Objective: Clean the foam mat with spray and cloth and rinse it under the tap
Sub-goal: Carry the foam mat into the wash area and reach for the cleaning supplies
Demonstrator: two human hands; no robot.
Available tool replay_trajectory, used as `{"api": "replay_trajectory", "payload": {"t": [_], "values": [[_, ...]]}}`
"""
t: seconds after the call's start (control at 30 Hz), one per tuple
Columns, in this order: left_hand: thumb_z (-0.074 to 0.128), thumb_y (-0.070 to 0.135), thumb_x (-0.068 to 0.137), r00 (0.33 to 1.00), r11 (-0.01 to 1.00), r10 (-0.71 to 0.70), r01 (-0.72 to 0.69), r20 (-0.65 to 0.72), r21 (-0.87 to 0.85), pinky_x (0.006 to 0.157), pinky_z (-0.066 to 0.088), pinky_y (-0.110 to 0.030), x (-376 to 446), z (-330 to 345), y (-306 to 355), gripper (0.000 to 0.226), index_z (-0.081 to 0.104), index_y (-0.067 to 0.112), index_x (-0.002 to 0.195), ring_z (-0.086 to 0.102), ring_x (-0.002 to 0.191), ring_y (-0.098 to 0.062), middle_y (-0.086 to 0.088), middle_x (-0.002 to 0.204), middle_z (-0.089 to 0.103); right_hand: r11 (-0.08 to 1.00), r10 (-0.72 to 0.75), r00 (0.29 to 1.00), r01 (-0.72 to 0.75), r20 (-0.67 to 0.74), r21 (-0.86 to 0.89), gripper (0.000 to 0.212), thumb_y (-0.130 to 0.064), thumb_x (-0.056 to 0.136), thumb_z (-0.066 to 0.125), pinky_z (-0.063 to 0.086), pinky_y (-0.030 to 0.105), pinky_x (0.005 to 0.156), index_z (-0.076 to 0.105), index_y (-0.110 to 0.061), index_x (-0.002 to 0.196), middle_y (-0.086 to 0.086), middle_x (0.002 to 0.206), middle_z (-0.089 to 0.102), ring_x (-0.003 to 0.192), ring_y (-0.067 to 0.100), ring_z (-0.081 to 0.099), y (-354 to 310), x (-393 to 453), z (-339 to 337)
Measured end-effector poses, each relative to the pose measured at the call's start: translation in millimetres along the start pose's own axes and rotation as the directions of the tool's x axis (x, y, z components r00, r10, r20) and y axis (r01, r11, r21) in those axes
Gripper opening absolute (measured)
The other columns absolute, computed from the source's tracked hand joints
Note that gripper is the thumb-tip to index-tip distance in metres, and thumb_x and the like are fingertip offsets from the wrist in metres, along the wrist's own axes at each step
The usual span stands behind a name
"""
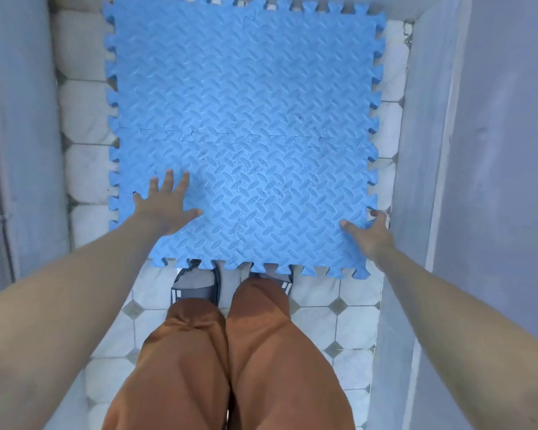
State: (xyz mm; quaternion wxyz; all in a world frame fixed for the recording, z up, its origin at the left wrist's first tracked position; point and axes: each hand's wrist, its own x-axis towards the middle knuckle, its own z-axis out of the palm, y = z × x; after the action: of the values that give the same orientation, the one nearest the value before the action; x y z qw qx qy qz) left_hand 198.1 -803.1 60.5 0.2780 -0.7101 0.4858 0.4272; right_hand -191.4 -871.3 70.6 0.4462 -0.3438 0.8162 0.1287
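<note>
A large blue foam mat [243,97] made of interlocked puzzle tiles fills the middle of the view, over a tiled floor. Dark specks dot its lower middle area. My left hand [165,206] lies flat on the mat's near left part with the fingers spread. My right hand [370,231] grips the mat's near right edge, thumb on top and fingers curled round the rim. No spray bottle, cloth or tap is in view.
White floor tiles [317,324] with small grey diamonds run underfoot. Pale walls [494,150] close in on the left and right, leaving a narrow space. My legs in orange trousers and grey slippers [196,287] stand at the mat's near edge.
</note>
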Motion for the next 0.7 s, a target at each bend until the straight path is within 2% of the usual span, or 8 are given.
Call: {"api": "replay_trajectory", "payload": {"t": [0.13,0.2,0.23,0.3,0.4,0.47,0.6,0.7], "values": [[0.046,0.058,0.089,1.000,0.999,0.017,-0.017,-0.009,-0.034,0.110,0.014,-0.065,36,26,-5,0.088,-0.015,0.035,0.148,-0.007,0.146,-0.034,0.000,0.158,-0.022,1.000,-0.019,0.998,0.020,-0.052,0.023,0.091,-0.048,0.088,0.066,0.042,0.040,0.088,0.005,-0.029,0.154,0.019,0.140,0.045,0.121,0.038,0.052,7,23,39],[0.051,0.055,0.089,1.000,0.999,0.017,-0.018,-0.017,-0.050,0.108,0.017,-0.067,48,38,-8,0.091,-0.015,0.036,0.148,-0.008,0.145,-0.036,0.001,0.157,-0.024,0.988,-0.114,0.989,0.102,-0.095,-0.120,0.090,-0.044,0.093,0.060,0.043,0.045,0.094,-0.005,-0.036,0.155,0.023,0.148,0.031,0.125,0.042,0.048,10,29,52],[0.053,0.053,0.088,0.999,0.999,0.019,-0.020,-0.028,-0.045,0.107,0.019,-0.067,53,43,-9,0.093,-0.017,0.036,0.147,-0.008,0.145,-0.037,0.001,0.156,-0.027,0.955,-0.209,0.973,0.181,-0.097,-0.237,0.084,-0.039,0.097,0.055,0.042,0.047,0.098,-0.007,-0.039,0.154,0.023,0.155,0.018,0.132,0.041,0.041,11,32,57],[0.056,0.049,0.088,0.998,0.999,0.028,-0.029,-0.059,-0.027,0.106,0.023,-0.067,55,54,-10,0.098,-0.023,0.035,0.145,-0.010,0.144,-0.039,0.000,0.154,-0.032,0.808,-0.388,0.921,0.323,-0.032,-0.493,0.072,-0.029,0.102,0.041,0.038,0.052,0.106,-0.009,-0.041,0.153,0.013,0.163,-0.009,0.147,0.039,0.015,8,36,64],[0.056,0.044,0.090,0.994,0.997,0.035,-0.042,-0.107,-0.064,0.106,0.023,-0.066,43,55,-12,0.098,-0.024,0.035,0.145,-0.010,0.144,-0.038,0.000,0.154,-0.032,0.610,-0.419,0.905,0.341,0.073,-0.715,0.064,-0.037,0.104,0.029,0.017,0.062,0.116,-0.015,-0.043,0.152,-0.001,0.162,-0.024,0.150,0.032,-0.013,-3,30,66],[0.054,0.046,0.090,0.992,0.997,0.037,-0.045,-0.117,-0.063,0.107,0.022,-0.065,28,45,-14,0.097,-0.025,0.034,0.144,-0.009,0.145,-0.037,-0.001,0.153,-0.033,0.575,-0.412,0.906,0.344,0.101,-0.742,0.064,-0.044,0.104,0.026,0.009,0.059,0.118,-0.016,-0.041,0.152,-0.001,0.161,-0.026,0.150,0.030,-0.017,-17,17,59],[0.049,0.050,0.092,0.967,0.998,0.056,-0.060,-0.248,-0.008,0.110,0.021,-0.062,-32,-19,-18,0.095,-0.029,0.032,0.143,-0.006,0.145,-0.036,-0.003,0.153,-0.033,0.533,-0.551,0.829,0.438,0.096,-0.724,0.065,-0.046,0.104,0.027,0.004,0.054,0.121,-0.016,-0.038,0.153,0.002,0.162,-0.023,0.150,0.030,-0.013,-70,-52,18],[0.045,0.052,0.092,0.919,0.998,0.060,-0.067,-0.389,-0.003,0.110,0.024,-0.058,-98,-90,-16,0.093,-0.028,0.029,0.144,-0.002,0.145,-0.036,-0.006,0.155,-0.028,0.590,-0.648,0.761,0.499,-0.004,-0.635,0.070,-0.048,0.102,0.034,0.006,0.054,0.121,-0.013,-0.038,0.153,0.003,0.163,-0.018,0.151,0.030,-0.008,-126,-125,-39]]}}
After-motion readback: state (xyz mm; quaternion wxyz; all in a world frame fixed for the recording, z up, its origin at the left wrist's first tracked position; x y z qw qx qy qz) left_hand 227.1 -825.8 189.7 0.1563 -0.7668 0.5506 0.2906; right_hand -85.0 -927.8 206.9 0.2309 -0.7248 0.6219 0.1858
